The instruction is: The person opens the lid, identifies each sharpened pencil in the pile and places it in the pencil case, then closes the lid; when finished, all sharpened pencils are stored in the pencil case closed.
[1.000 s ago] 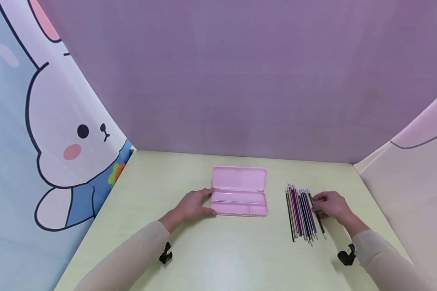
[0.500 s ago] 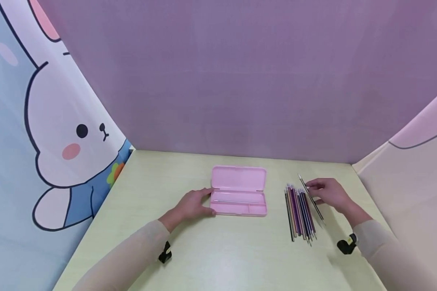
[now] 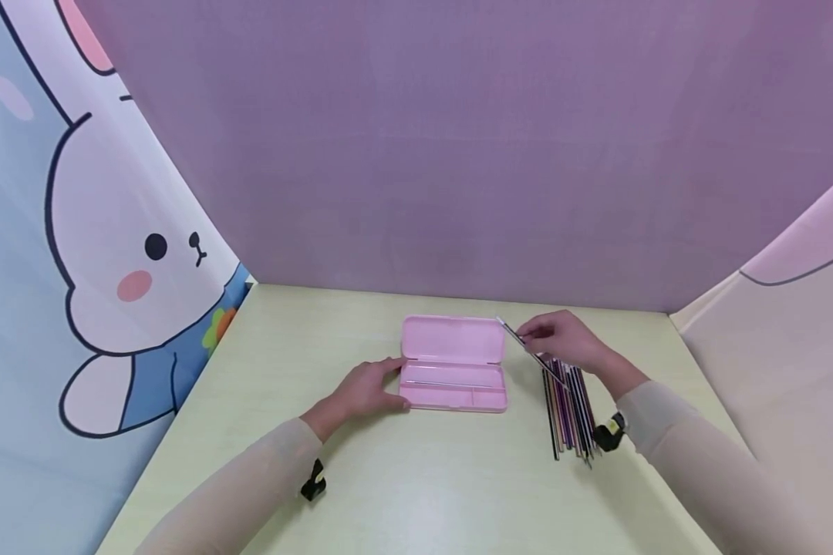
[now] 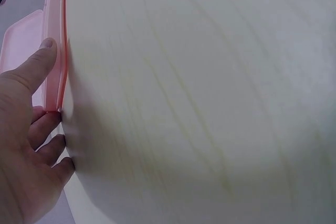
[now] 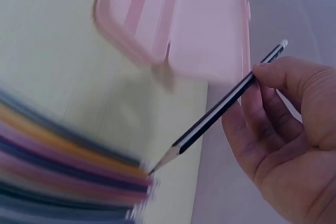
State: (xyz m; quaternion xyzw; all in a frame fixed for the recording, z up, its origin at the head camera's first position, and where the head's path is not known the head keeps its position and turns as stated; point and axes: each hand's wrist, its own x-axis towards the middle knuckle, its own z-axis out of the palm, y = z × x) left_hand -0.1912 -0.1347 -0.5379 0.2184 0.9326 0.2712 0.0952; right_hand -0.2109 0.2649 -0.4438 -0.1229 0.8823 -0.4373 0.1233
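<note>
An open pink pencil case (image 3: pixel 454 399) lies on the table, its lid (image 3: pixel 451 339) folded back. One thin pencil (image 3: pixel 450 383) lies inside, along the long compartment. My left hand (image 3: pixel 364 391) holds the case's left end, thumb (image 4: pixel 39 64) on the front wall and fingers at the corner. My right hand (image 3: pixel 565 339) pinches a black-and-silver striped pencil (image 5: pixel 220 106) between thumb and fingers, above the table right of the case. Its sharpened tip points down toward the pile of pencils (image 3: pixel 568 424), its white-capped end up toward the lid. The right forearm covers part of the pile.
A pale wooden table (image 3: pixel 416 478) carries everything. A purple backdrop (image 3: pixel 458 154) rises behind its far edge. A rabbit-print cloth (image 3: pixel 111 231) hangs on the left and a pale cloth (image 3: pixel 791 354) on the right.
My right hand has lifted the striped pencil from the right side of the pile and carried it left over the pile toward the case. The left hand stays on the case.
</note>
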